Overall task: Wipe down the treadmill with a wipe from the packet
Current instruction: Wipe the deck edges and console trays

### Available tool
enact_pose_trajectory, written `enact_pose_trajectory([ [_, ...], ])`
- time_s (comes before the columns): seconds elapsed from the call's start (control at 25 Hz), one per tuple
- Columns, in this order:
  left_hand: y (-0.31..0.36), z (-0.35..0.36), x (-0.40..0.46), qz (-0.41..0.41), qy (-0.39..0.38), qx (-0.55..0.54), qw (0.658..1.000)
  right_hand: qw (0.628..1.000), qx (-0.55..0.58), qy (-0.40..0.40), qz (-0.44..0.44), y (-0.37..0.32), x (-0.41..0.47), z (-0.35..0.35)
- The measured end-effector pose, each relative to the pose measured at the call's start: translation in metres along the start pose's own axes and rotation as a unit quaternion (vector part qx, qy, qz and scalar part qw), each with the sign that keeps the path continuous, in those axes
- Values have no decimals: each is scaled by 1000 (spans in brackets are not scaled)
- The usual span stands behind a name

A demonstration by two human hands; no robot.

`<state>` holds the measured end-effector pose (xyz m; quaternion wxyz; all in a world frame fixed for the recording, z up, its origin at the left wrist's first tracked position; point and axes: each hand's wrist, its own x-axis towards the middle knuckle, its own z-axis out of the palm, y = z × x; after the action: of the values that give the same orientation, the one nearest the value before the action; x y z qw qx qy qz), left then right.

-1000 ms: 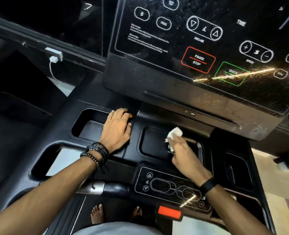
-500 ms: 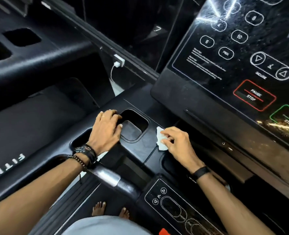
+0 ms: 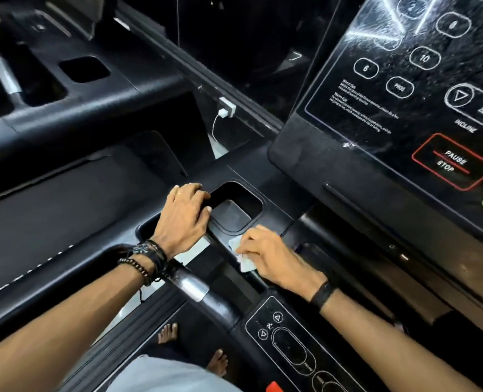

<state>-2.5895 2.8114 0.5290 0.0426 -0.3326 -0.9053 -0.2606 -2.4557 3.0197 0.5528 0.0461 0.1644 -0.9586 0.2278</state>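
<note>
Near the centre of the frame, a crumpled white wipe (image 3: 241,257) is pressed against the black treadmill console tray (image 3: 277,219) by the right hand (image 3: 274,258), whose fingers are curled over it and pinch it against the ledge just below the square cup recess (image 3: 234,206); the wipe is bunched small, probably so that pressure can be concentrated along the narrow ridge. The left hand (image 3: 183,219), just left of centre, is laid over the rim to the left of that recess with fingers bent loosely over the edge and nothing held inside them, apparently as a brace so that the body is steadied while the other arm reaches across. Bracelets (image 3: 146,258) are worn on the left wrist and a dark band (image 3: 322,295) on the right. The touch panel (image 3: 404,89), in the upper right, looks streaked and speckled, so it is judged to need wiping yet. The packet is not seen anywhere in view.
</note>
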Motion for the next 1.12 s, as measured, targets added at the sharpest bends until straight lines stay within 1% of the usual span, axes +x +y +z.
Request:
enact_pose_trajectory([
  [0.04, -2, -2, 4, -1, -4, 3, 1000, 1000, 11, 10, 10, 7, 2, -5],
  [0.08, -4, -3, 8, -4, -11, 4, 1000, 995, 11, 63, 71, 18, 9, -19],
  [0.12, -7, -3, 11, -4, -18, 6, 1000, 983, -18, 125, 134, 36, 18, -31],
  [0.16, -11, -2, 13, -3, -24, 6, 1000, 975, -31, 142, 169, 41, 22, -38],
  [0.2, -16, -1, 16, 2, -24, 5, 1000, 977, -42, 135, 162, 36, 24, -37],
  [0.24, -20, -1, 19, 9, -24, 0, 1000, 986, -44, 94, 128, 18, 25, -29],
  [0.28, -25, -2, 22, 15, -31, -5, 999, 997, -14, 29, 75, -2, 20, -13],
  [0.32, -30, -4, 27, 20, -44, -7, 999, 998, 15, -17, 57, -10, 14, -4],
  [0.36, -35, -6, 31, 22, -56, -8, 998, 998, 33, -24, 57, -6, 12, -5],
  [0.4, -41, -9, 36, 23, -65, -9, 998, 995, 26, 15, 91, 9, 15, -14],
  [0.44, -45, -11, 41, 25, -70, -9, 997, 985, -6, 79, 152, 30, 20, -29],
  [0.48, -49, -12, 44, 30, -74, -10, 997, 971, -48, 123, 199, 42, 27, -39],
  [0.52, -52, -14, 48, 36, -76, -12, 996, 963, -79, 133, 220, 43, 31, -39],
  [0.56, -55, -15, 52, 43, -75, -16, 996, 964, -105, 114, 215, 29, 37, -33],
  [0.6, -57, -15, 56, 51, -76, -22, 996, 978, -98, 52, 178, 5, 37, -16],
  [0.64, -59, -16, 60, 54, -83, -29, 995, 989, -76, 7, 127, -17, 31, 2],
  [0.68, -63, -16, 64, 56, -91, -37, 994, 993, -54, -13, 100, -27, 24, 8],
  [0.72, -66, -15, 67, 58, -101, -42, 992, 994, -32, -14, 104, -24, 18, 3],
  [0.76, -69, -12, 67, 65, -110, -45, 991, 989, -49, 17, 139, -11, 15, -7],
  [0.8, -70, -7, 67, 75, -119, -47, 989, 975, -81, 60, 198, 9, 14, -18],
  [0.84, -71, -4, 66, 82, -126, -54, 987, 949, -119, 94, 276, 27, 18, -28],
  [0.88, -71, -1, 65, 83, -128, -64, 986, 916, -144, 99, 360, 34, 29, -34],
  [0.92, -72, 1, 65, 81, -126, -72, 986, 889, -168, 89, 417, 31, 45, -30],
  [0.96, -73, 2, 64, 79, -125, -77, 986, 880, -175, 74, 435, 19, 58, -15],
  [1.0, -74, 2, 64, 78, -123, -83, 986, 890, -168, 51, 421, 6, 62, 3],
  [1.08, -76, 3, 65, 77, -119, -92, 986, 926, -127, 42, 353, -17, 54, 15],
  [1.12, -77, 4, 66, 75, -117, -92, 986, 930, -122, 34, 344, -19, 43, 11],
])
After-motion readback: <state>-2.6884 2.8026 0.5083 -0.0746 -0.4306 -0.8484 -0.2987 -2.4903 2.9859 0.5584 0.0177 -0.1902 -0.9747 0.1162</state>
